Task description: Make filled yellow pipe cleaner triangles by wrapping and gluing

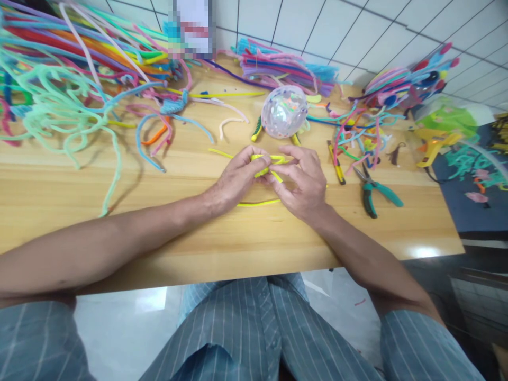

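Over the middle of the table, my left hand [243,172] is closed around a bent yellow pipe cleaner [260,165], thumb pressed on it. The fingers of my right hand [304,177] pinch the same yellow piece from the other side, where short ends stick out between the two hands. One yellow length [219,153] reaches out to the left, past my left fingers. Below the hands, another yellow pipe cleaner [257,203] lies on the wood. My fingers hide part of the folded shape.
Behind my hands stands a clear speckled round container [284,112]. To the right lie teal-handled pliers [375,193], a yellow utility knife [336,163] and a yellow glue gun [434,143]. Mint-green pipe cleaners [71,100] tangle at left; bundles [286,66] line the tiled wall.
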